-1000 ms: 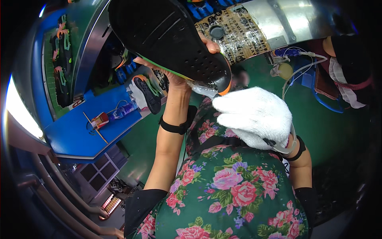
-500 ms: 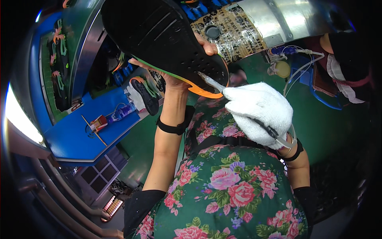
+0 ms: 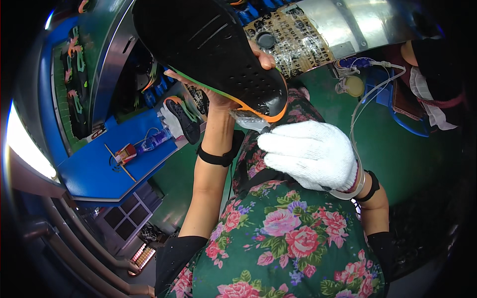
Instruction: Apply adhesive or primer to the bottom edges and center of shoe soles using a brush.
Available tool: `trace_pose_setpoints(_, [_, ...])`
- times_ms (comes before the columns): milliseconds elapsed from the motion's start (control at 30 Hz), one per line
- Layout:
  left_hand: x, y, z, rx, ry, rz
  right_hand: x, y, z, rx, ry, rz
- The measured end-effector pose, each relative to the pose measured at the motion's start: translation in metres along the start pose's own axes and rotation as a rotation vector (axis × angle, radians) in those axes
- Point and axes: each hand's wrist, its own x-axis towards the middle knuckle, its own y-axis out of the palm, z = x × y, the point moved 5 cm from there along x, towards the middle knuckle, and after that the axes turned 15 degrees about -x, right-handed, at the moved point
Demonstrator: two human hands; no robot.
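Sole (image 3: 213,44) nearer gloved hand (image 3: 310,154) (than before)

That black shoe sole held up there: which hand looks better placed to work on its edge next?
Probably the right hand: gloved, it already holds a tool at the shoe sole near its orange rim. The left hand is busy holding the sole up.

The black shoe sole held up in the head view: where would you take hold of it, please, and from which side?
Probably at the narrow middle of the black shoe sole, from underneath, as the left hand does; this leaves its orange-edged end free for the gloved right hand.
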Motion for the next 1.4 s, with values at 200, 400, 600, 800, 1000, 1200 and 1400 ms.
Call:
trace_pose_setpoints(200, [0.000,0.003,0.001,0.031,0.004,-0.005,0.000,-0.016,-0.011,-0.107,0.153,-0.113])
trace_pose_setpoints(400, [0.002,-0.005,-0.002,0.088,0.014,-0.054,0.003,-0.012,-0.022,0.001,0.204,-0.053])
trace_pose_setpoints(600, [0.007,-0.009,0.000,0.152,-0.077,-0.091,-0.001,-0.015,-0.036,0.268,0.312,-0.080])
trace_pose_setpoints(800, [-0.002,-0.016,0.010,0.144,-0.241,-0.333,0.004,0.002,-0.023,-0.002,-0.028,0.030])
trace_pose_setpoints(1000, [-0.003,-0.011,0.007,0.058,-0.376,-0.276,0.007,-0.007,-0.033,0.194,-0.020,0.004])
trace_pose_setpoints(1200, [-0.007,-0.013,0.006,0.308,-0.570,-0.455,0.010,0.006,-0.027,0.139,-0.136,0.215])
trace_pose_setpoints(1400, [-0.014,-0.022,-0.001,0.614,-0.652,-0.617,0.014,0.005,-0.039,-0.001,-0.170,0.284])
